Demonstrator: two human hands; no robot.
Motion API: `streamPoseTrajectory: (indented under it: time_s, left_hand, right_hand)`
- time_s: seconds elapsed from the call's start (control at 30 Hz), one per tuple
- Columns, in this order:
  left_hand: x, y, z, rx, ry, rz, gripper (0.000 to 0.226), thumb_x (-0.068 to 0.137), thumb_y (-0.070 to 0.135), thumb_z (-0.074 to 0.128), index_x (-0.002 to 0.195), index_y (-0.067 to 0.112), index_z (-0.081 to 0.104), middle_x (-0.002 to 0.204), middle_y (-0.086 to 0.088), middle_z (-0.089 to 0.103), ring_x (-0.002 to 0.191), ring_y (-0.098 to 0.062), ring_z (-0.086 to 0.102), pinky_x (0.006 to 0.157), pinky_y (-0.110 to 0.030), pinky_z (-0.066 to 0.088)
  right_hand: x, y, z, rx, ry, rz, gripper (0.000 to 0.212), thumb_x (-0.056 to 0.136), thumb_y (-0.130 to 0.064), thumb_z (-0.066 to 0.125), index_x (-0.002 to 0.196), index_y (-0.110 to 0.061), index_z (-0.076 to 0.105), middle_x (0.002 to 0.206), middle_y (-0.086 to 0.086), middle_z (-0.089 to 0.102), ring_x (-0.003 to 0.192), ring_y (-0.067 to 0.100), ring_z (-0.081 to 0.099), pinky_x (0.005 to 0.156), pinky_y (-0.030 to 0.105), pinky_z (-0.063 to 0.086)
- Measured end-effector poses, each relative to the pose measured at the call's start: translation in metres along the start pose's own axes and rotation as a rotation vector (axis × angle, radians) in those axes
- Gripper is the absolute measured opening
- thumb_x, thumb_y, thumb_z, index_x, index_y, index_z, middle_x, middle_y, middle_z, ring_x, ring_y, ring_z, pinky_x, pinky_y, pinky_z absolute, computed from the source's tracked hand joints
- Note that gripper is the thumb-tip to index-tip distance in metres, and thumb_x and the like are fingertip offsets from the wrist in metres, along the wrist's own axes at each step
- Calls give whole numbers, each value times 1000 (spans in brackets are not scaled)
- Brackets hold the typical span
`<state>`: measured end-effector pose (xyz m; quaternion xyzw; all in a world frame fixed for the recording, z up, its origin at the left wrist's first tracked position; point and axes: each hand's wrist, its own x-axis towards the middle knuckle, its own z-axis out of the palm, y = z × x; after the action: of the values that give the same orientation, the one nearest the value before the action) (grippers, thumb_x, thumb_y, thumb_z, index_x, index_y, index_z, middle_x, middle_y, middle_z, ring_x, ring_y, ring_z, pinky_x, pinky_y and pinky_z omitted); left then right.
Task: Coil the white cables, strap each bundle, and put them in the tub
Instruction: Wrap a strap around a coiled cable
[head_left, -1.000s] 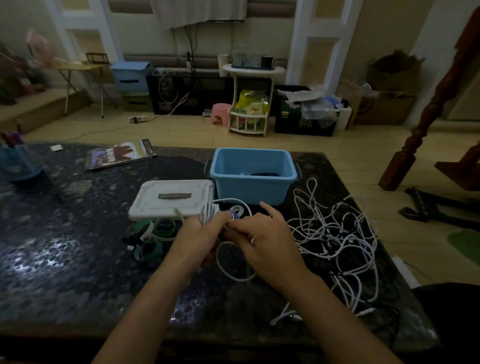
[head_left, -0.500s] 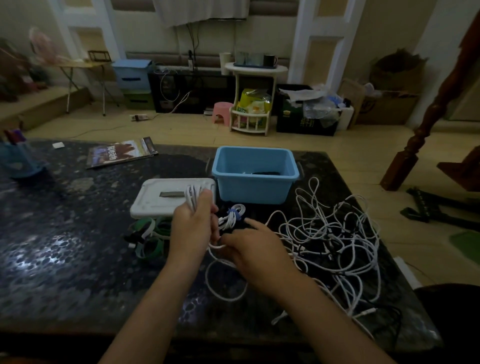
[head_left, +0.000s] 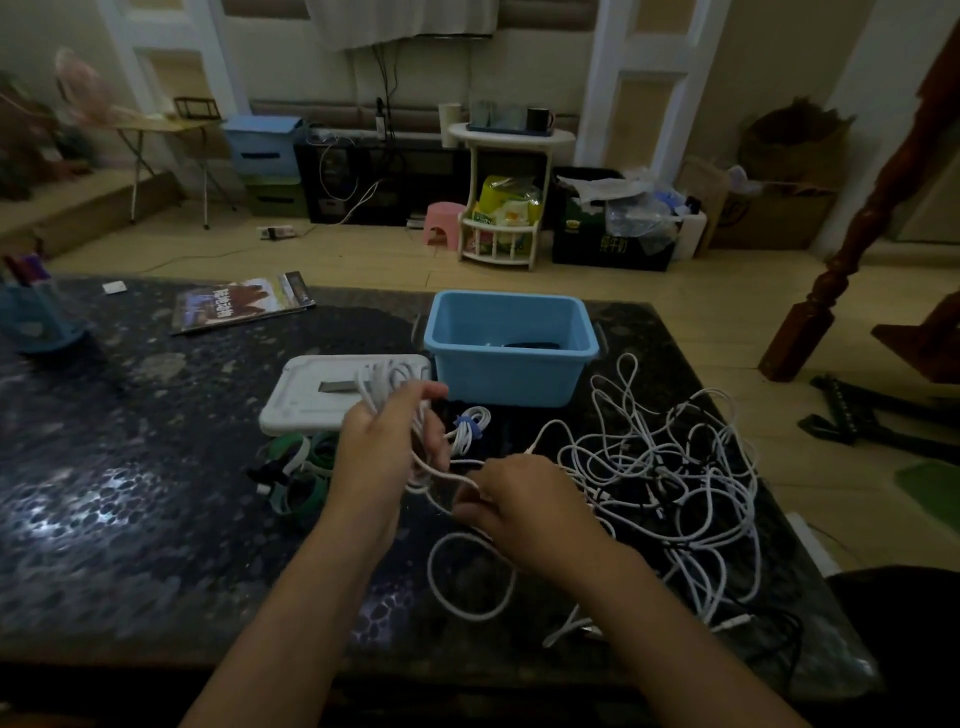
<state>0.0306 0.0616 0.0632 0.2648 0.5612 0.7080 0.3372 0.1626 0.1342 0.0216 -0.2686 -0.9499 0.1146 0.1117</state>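
One cable (head_left: 441, 475) is mid-coil: the left hand (head_left: 382, 441) is curled round a bunch of white loops (head_left: 387, 384) held up over the near edge of the white lid (head_left: 311, 395), and the right hand (head_left: 514, 499) pinches the free run of that cable just beside it, fingers closed on the strand. A slack loop of it lies on the desk (head_left: 130, 493) below the wrists, towards the near edge.

To do this step well, I would feed each turn from the right hand at an even length, laying it flat against the loops already held so none cross, and let the strand slide through the pinch instead of dragging on the tangled pile (head_left: 665, 467) by the desk's right edge (a snag there seems the likeliest trouble).

Green straps (head_left: 301, 467) wait just left of the left hand, within easy reach once the tail is wound. A bundle with a blue strap (head_left: 470, 423) lies in front of the blue tub (head_left: 511, 348), which stands near the far edge, something dark already inside.
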Motion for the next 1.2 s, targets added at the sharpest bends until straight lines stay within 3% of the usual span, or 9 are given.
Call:
streamPoseTrajectory:
  time_s: [0.2,0.3,0.4,0.5,0.67,0.77,0.93,1.07,1.2]
  left_hand:
    - [-4,12,-8,-195,-114,10,29,103,27,45,105,6,64,57,-6,32,41,-17,33,45,-31,44]
    - [-3,8,-9,-109,-49,68,26,104,28,46,100,10,64,57,-7,32,42,-18,33,44,-30,41]
    - [1,6,-9,-64,-3,122,28,105,31,45,100,9,61,56,-6,33,43,-18,35,45,-30,41]
    - [1,5,-8,-70,-7,126,29,105,31,45,100,8,61,57,-6,34,44,-19,37,49,-33,38]
    - [1,2,-6,-38,-35,61,30,105,29,45,103,5,62,56,-6,40,48,-21,46,54,-37,48]
    - [0,-4,-6,98,-31,2,32,103,33,48,101,7,67,56,-3,51,62,-25,61,65,-35,56]
    - [-9,-12,4,147,-123,-129,27,102,27,51,90,7,63,63,-8,56,52,-12,62,48,-28,54]
    - [-12,-17,7,194,-175,-156,20,102,21,52,111,5,61,72,-14,66,57,-23,61,48,-32,50]
    - [-7,-19,4,215,-142,-157,20,101,17,56,119,11,60,92,-28,68,79,-42,66,69,-52,58]
  right_hand:
    - [-1,22,-14,332,-5,256,28,103,-34,46,84,-23,64,80,-8,69,81,15,65,76,38,51]
    - [-2,14,-22,650,42,278,36,106,-35,41,91,-23,71,79,-5,75,74,13,68,76,39,55]
    - [-1,5,-24,889,-91,245,35,104,-43,45,108,-21,72,95,1,76,90,13,72,85,33,56]
    - [-1,2,-15,796,-168,168,26,97,-41,62,122,-36,64,104,-5,73,93,7,71,88,30,57]
    - [3,-1,-5,828,58,217,11,93,-22,69,102,-28,73,86,-1,77,81,9,73,87,39,59]
    - [6,4,-7,786,199,229,18,89,-18,74,105,-25,76,88,-5,77,84,6,72,87,36,58]
    - [5,5,-12,618,266,200,39,89,-24,70,127,-35,68,104,-10,76,94,-1,70,89,33,58]
    - [4,4,-10,546,190,130,50,89,-22,56,133,-45,60,81,-3,76,75,12,71,76,40,58]
    - [5,3,-13,668,156,119,50,95,-18,56,138,-44,56,103,-7,76,89,11,72,86,41,59]
